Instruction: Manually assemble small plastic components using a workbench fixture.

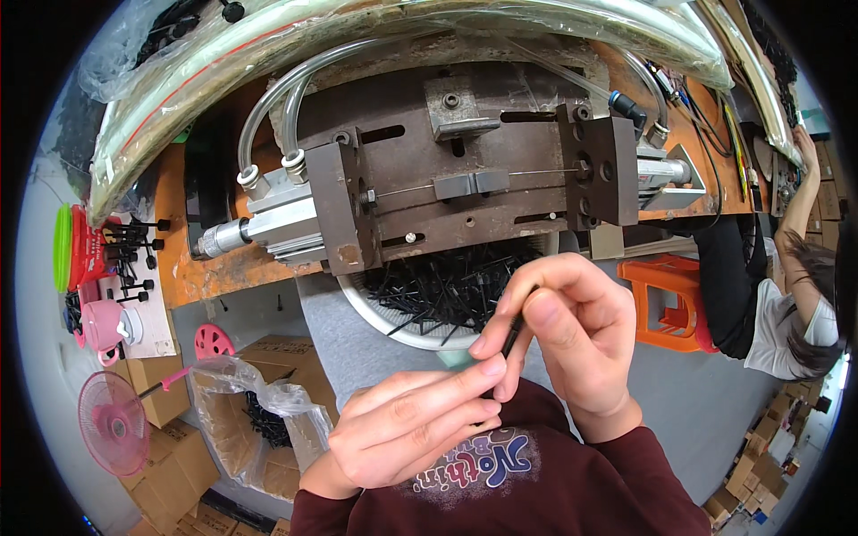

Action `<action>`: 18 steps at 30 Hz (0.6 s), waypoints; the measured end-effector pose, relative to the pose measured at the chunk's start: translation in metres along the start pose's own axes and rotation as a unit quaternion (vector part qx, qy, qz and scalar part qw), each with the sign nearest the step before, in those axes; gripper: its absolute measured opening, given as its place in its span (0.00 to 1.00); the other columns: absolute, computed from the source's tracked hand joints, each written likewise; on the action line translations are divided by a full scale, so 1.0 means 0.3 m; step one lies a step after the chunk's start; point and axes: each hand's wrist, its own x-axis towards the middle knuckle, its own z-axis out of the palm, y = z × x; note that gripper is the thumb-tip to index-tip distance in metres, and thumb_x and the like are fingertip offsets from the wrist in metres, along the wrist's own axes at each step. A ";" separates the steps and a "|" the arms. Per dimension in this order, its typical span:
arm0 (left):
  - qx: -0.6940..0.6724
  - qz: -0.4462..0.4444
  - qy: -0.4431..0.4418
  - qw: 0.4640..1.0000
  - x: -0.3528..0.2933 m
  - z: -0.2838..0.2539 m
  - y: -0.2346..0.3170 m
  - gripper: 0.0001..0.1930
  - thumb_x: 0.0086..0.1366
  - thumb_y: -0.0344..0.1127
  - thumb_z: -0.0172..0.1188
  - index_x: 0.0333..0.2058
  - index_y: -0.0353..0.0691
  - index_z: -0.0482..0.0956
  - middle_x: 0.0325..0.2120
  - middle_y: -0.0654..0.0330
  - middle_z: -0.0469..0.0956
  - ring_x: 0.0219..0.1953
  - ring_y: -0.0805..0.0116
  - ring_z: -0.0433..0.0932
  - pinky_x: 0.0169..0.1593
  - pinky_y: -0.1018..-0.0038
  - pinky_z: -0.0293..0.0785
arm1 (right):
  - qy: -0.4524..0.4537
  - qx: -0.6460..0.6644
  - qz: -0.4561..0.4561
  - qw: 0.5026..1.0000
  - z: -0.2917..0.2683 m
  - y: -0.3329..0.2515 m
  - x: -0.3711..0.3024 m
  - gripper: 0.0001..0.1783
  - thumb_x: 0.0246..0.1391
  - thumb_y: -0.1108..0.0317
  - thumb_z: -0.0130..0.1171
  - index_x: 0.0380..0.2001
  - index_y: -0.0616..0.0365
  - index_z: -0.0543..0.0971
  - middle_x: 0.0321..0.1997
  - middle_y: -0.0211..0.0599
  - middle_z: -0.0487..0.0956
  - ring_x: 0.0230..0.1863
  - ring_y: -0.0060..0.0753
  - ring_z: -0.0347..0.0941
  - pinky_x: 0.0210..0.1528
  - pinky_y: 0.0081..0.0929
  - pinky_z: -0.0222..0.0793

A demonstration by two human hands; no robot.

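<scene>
In front of my chest, a thin black rod-shaped piece (512, 339) slants between my two hands. My left hand (407, 422) closes its fingertips around the lower end, which is mostly hidden. The upper end is pinched between thumb and forefinger of my right hand (572, 335). Just beyond the hands, a white basin (356, 299) holds a heap of similar thin black pieces (438, 290). Past it stands a brown metal fixture (518, 85) with a small grey block (471, 184) at its middle and thin rods reaching in from both sides.
Air cylinders (273, 223) with clear hoses (268, 107) flank the fixture on a wooden bench (232, 281). Lower left are a plastic-lined carton (214, 402) and a pink fan (113, 422). An orange stool (666, 299) and another person (786, 308) are at right.
</scene>
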 end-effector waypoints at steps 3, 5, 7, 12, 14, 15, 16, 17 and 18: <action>0.010 0.000 0.014 1.000 0.003 0.010 0.001 0.16 0.41 0.30 0.75 0.32 0.37 0.83 0.42 0.53 0.81 0.33 0.65 0.81 0.35 0.76 0.78 | 0.002 0.009 0.021 1.000 -0.006 0.004 0.005 0.08 0.62 0.74 0.51 0.41 0.69 0.74 0.32 0.45 0.81 0.23 0.22 0.77 0.26 0.17 0.73; 0.014 0.006 0.022 1.000 0.002 0.008 -0.001 0.16 0.42 0.29 0.74 0.33 0.36 0.83 0.42 0.53 0.81 0.33 0.65 0.81 0.35 0.75 0.79 | 0.008 0.010 0.024 1.000 -0.004 0.004 0.017 0.07 0.62 0.75 0.52 0.39 0.69 0.75 0.32 0.45 0.81 0.23 0.22 0.76 0.26 0.17 0.73; 0.010 0.020 0.028 0.999 -0.004 0.016 -0.012 0.15 0.43 0.28 0.74 0.33 0.36 0.83 0.42 0.52 0.81 0.34 0.64 0.82 0.35 0.75 0.79 | 0.028 0.002 0.023 0.999 -0.002 0.005 0.011 0.06 0.61 0.77 0.52 0.38 0.69 0.75 0.31 0.46 0.81 0.23 0.22 0.76 0.26 0.18 0.74; -0.022 0.041 0.050 0.998 -0.004 -0.041 0.014 0.14 0.45 0.25 0.71 0.34 0.34 0.83 0.45 0.51 0.80 0.34 0.65 0.82 0.37 0.74 0.81 | 0.148 -0.026 -0.201 0.968 -0.005 -0.050 0.118 0.11 0.65 0.68 0.47 0.38 0.67 0.74 0.32 0.47 0.80 0.18 0.25 0.73 0.21 0.16 0.68; -0.003 0.017 0.099 0.995 -0.024 -0.072 0.008 0.15 0.44 0.24 0.72 0.34 0.35 0.83 0.45 0.49 0.78 0.34 0.63 0.82 0.38 0.71 0.81 | 0.158 -0.086 -0.237 0.955 0.084 -0.084 0.169 0.10 0.63 0.70 0.51 0.39 0.67 0.77 0.31 0.44 0.79 0.20 0.22 0.72 0.21 0.14 0.66; 0.014 0.012 0.132 0.991 -0.033 -0.096 0.012 0.15 0.43 0.24 0.72 0.34 0.34 0.83 0.44 0.49 0.78 0.35 0.63 0.82 0.37 0.72 0.81 | 0.121 -0.131 -0.251 0.951 0.131 -0.090 0.198 0.10 0.62 0.72 0.51 0.39 0.68 0.77 0.32 0.44 0.79 0.21 0.21 0.72 0.22 0.14 0.67; 0.029 0.005 0.164 0.986 -0.047 -0.118 0.016 0.15 0.43 0.23 0.72 0.34 0.34 0.83 0.44 0.49 0.78 0.35 0.64 0.81 0.37 0.73 0.81 | 0.086 -0.177 -0.263 0.945 0.180 -0.092 0.228 0.09 0.61 0.73 0.52 0.40 0.68 0.78 0.33 0.44 0.80 0.21 0.21 0.72 0.22 0.14 0.67; 0.043 -0.007 0.206 0.978 -0.065 -0.130 0.020 0.15 0.43 0.23 0.73 0.33 0.34 0.83 0.40 0.51 0.78 0.37 0.65 0.81 0.37 0.75 0.81 | 0.039 -0.169 -0.264 0.949 0.230 -0.103 0.262 0.09 0.60 0.75 0.54 0.40 0.68 0.79 0.34 0.42 0.81 0.22 0.20 0.73 0.24 0.14 0.68; 0.058 -0.022 0.225 0.973 -0.084 -0.149 0.026 0.15 0.43 0.23 0.73 0.33 0.34 0.83 0.39 0.52 0.78 0.37 0.65 0.81 0.37 0.75 0.81 | 0.015 -0.151 -0.262 0.953 0.297 -0.116 0.294 0.10 0.59 0.75 0.56 0.42 0.68 0.79 0.33 0.41 0.82 0.23 0.20 0.74 0.24 0.14 0.68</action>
